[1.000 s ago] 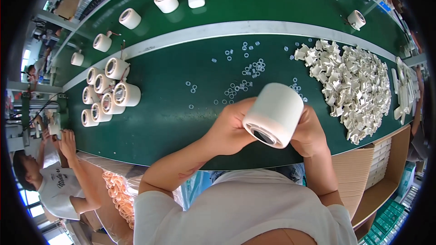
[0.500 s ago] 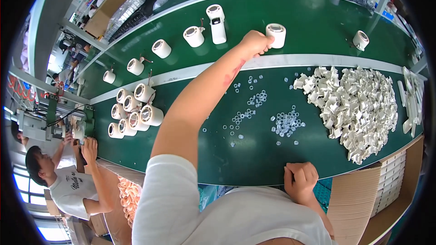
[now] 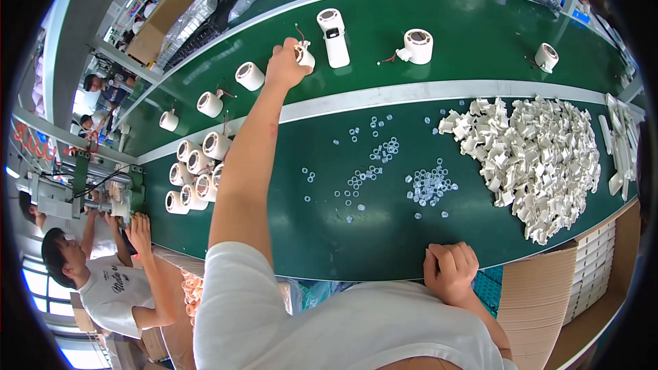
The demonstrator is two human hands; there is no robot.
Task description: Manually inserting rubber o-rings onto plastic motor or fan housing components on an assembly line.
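My left hand [image 3: 286,67] reaches across the grey rail with its fingers wrapped round a white cylindrical housing [image 3: 306,57] on the green belt. A thin wire sticks up from that housing, and my fingers hide part of it. To its right stands a taller white handheld device body [image 3: 334,40] with a round top and a dark opening. Farther right is another white housing [image 3: 418,47], its wires trailing left. My right hand [image 3: 452,270] rests curled at the near table edge; what its fingers hold, if anything, is hidden.
Grouped white housings [image 3: 199,162] stand left on the green table [image 3: 329,247]. Small clear rings [image 3: 430,186] lie scattered mid-table, beside a heap of white plastic pieces [image 3: 541,164]. The grey rail [image 3: 384,91] separates table and belt. A co-worker [image 3: 113,281] sits at the left.
My left hand has let go of the right-hand housing and moved left to another one. The released housing now shows its wires. Belt items have shifted slightly right. My right hand stays put.
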